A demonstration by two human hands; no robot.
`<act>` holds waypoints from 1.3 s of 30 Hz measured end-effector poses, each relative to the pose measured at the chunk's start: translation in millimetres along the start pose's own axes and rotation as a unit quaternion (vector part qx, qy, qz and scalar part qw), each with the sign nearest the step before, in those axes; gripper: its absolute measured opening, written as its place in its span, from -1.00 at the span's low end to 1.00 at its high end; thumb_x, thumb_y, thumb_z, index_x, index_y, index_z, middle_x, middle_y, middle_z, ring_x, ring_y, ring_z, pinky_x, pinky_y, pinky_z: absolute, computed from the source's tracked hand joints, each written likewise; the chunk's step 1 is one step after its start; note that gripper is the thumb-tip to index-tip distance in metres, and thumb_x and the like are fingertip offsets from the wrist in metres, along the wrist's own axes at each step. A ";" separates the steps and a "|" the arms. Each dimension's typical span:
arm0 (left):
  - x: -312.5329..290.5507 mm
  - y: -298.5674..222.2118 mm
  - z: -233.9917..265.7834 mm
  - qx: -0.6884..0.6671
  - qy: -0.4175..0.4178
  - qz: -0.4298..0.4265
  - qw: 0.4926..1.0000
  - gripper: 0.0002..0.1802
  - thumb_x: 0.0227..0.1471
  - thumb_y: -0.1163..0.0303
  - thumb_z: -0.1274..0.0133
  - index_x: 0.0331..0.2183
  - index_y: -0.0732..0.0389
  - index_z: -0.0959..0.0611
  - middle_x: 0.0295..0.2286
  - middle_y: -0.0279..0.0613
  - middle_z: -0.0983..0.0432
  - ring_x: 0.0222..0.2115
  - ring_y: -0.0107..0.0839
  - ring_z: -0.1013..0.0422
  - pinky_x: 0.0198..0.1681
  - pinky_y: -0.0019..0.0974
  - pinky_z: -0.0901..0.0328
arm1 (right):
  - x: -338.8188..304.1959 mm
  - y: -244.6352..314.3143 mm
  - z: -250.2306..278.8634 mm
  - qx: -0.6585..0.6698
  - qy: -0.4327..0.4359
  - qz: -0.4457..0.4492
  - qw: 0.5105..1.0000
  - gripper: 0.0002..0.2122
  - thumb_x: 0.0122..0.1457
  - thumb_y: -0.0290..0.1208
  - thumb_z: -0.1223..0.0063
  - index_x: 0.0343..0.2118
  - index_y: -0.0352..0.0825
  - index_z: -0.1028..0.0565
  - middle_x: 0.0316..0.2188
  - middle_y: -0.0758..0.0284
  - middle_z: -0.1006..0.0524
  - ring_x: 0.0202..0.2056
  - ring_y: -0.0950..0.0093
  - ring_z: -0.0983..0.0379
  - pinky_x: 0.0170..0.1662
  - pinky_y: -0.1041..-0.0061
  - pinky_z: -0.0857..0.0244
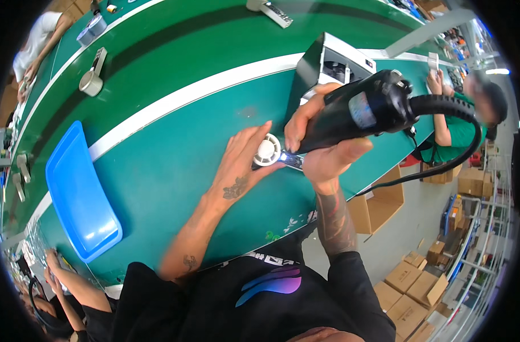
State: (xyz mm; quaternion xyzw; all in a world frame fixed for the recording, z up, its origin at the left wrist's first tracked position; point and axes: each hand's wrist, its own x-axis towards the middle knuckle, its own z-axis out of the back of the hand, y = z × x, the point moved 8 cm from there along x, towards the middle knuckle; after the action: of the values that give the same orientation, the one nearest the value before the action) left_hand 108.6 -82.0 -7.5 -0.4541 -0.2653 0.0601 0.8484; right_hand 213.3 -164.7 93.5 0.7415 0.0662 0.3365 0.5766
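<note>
My left hand (235,159) lies low over the green bench, its thumb and fingers around a white round-headed part (266,150) with a vented rim. A dark strip (295,162) runs from that part to the right. In my right hand (326,165) is a black electric screwdriver (348,114), its body tilted and its cable end up to the right. Light shines at the screwdriver's lower end, close to the strip. The bit's exact contact is too small to tell.
Beyond the screwdriver stands a black and white box-shaped machine (311,71). A blue tray (51,165) is at the left. Similar round-headed parts (92,82) lie on the green conveyor (174,60). A black cable (442,165) loops at the right, near a co-worker (459,128). Cartons (405,273) stand below.
</note>
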 end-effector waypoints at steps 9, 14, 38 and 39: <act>2.5 -1.9 0.7 0.016 0.006 0.005 1.000 -0.12 -0.18 0.25 -0.40 0.15 0.33 -0.42 -0.02 -0.01 -0.44 -0.04 -0.09 -0.37 0.06 -0.15 -0.25 | 33.6 49.7 76.4 0.071 -0.134 0.094 0.984 -0.04 0.00 0.62 0.48 0.02 -0.35 -0.27 -0.72 0.34 -0.33 -0.77 0.51 -0.27 -0.70 0.52 -0.21; 2.7 -0.7 3.5 0.029 0.009 0.007 1.000 -0.13 -0.18 0.23 -0.40 0.14 0.33 -0.42 -0.02 -0.02 -0.44 -0.04 -0.11 -0.37 0.05 -0.15 -0.25 | 44.2 42.8 54.8 -0.106 -0.134 0.094 0.981 -0.14 0.11 0.53 0.49 -0.05 -0.36 -0.27 -0.74 0.30 -0.27 -0.79 0.48 -0.18 -0.70 0.49 -0.15; 1.0 -2.5 7.8 0.028 0.019 0.002 0.999 -0.11 -0.19 0.27 -0.37 0.18 0.26 -0.38 -0.02 -0.13 -0.40 -0.06 -0.16 -0.35 -0.01 -0.17 -0.25 | -12.8 -9.0 7.2 0.183 -0.029 -0.036 0.982 -0.09 -0.01 0.62 0.42 0.13 -0.18 -0.20 -0.63 0.31 -0.30 -0.71 0.46 -0.22 -0.66 0.45 -0.17; 0.8 -1.6 7.7 0.029 0.018 0.004 0.999 -0.11 -0.19 0.27 -0.37 0.18 0.26 -0.38 -0.02 -0.13 -0.40 -0.06 -0.16 -0.35 -0.01 -0.17 -0.25 | -13.1 -6.8 5.5 0.183 0.004 -0.014 0.983 -0.09 -0.01 0.62 0.42 0.14 -0.15 -0.20 -0.62 0.30 -0.31 -0.71 0.46 -0.23 -0.66 0.46 -0.16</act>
State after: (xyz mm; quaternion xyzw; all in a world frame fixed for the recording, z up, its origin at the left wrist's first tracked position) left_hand 105.1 -77.0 -2.4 -0.4315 -0.2463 0.0628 0.8656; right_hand 208.5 -173.3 81.3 0.8322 0.1397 0.3136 0.4355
